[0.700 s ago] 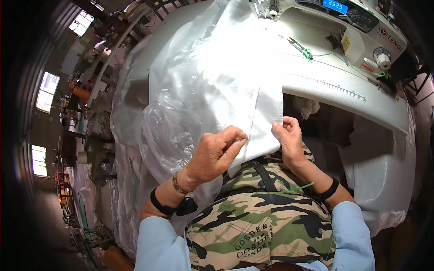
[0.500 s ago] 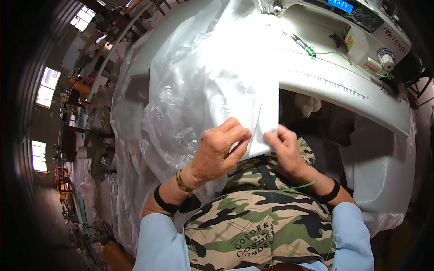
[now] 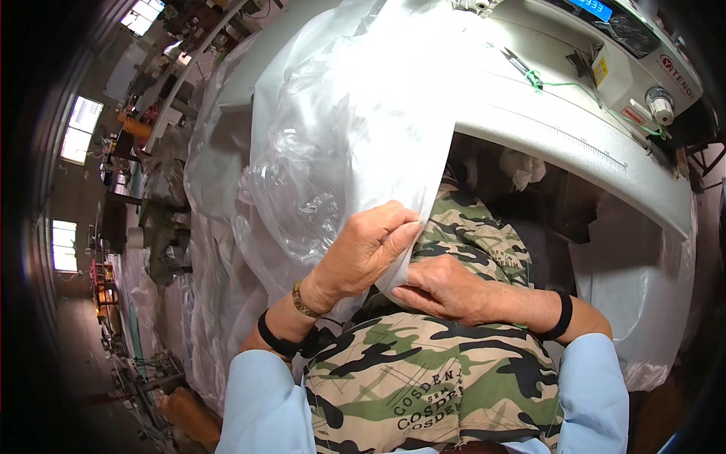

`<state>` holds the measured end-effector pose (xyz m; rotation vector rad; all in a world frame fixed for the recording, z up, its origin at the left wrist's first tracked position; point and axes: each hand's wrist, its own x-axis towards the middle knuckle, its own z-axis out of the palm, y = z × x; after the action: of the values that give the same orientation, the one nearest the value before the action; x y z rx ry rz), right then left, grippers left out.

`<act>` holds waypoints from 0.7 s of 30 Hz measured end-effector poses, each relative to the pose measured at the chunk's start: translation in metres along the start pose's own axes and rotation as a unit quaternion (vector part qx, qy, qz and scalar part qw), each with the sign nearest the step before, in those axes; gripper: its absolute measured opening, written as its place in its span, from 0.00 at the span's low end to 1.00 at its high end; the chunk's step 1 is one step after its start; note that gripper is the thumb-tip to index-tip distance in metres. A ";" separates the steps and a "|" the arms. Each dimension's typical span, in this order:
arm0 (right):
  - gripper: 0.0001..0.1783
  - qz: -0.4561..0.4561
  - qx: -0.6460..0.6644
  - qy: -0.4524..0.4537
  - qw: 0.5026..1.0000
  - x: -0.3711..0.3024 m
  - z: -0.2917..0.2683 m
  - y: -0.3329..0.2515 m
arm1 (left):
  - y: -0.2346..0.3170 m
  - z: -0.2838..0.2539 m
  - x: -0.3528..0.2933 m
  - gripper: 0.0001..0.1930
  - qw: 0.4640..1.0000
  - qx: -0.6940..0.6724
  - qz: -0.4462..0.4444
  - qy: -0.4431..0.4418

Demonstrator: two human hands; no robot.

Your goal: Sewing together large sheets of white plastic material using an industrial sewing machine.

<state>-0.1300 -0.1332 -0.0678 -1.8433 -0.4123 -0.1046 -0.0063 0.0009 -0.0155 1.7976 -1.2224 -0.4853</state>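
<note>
A white sheet of thin fabric [image 3: 397, 144] hangs from the machine bed toward my lap, and its upper part is washed out by bright light. My left hand [image 3: 367, 246] pinches the right edge of this fabric between thumb and fingers. Just below and to the right, my right hand [image 3: 446, 291] is closed on the lower edge, close to my camouflage apron [image 3: 423, 371]. Crumpled clear plastic [image 3: 302, 181] lies against the fabric on its left side.
A sewing machine [image 3: 628, 76] with a lit blue display stands at the upper right. Snips [image 3: 522, 64] tied with green thread rest on its bed. A ruler scale [image 3: 582, 140] runs along the bed's front edge. A crumpled white cloth [image 3: 522, 168] sits below the bed.
My right hand has moved down and left along the fabric, drawing its lower edge toward my lap. The fabric's right edge now slants inward. My left hand keeps its pinch.
</note>
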 end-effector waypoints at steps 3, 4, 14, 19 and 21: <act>0.14 -0.070 -0.113 -0.013 0.991 0.010 0.000 0.003 | -0.002 0.000 -0.004 0.06 0.989 -0.099 -0.105 0.011; 0.14 -0.068 -0.114 -0.017 0.991 0.011 -0.007 0.004 | -0.003 -0.001 -0.006 0.06 0.989 -0.104 -0.108 0.013; 0.07 0.006 -0.069 0.281 0.957 0.089 -0.033 0.066 | 0.022 -0.021 -0.017 0.12 0.978 -0.059 -0.064 0.190; 0.10 -0.291 -0.231 -0.055 0.927 0.133 -0.008 0.084 | 0.027 -0.023 -0.014 0.17 0.991 0.008 -0.029 0.129; 0.10 -0.285 -0.201 -0.052 0.936 0.130 -0.007 0.092 | 0.022 -0.019 -0.015 0.17 0.993 0.018 -0.030 0.117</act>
<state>0.0228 -0.1339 -0.1132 -2.0776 -1.0590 -0.5233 -0.0109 0.0198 0.0105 1.8665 -1.0238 -0.2780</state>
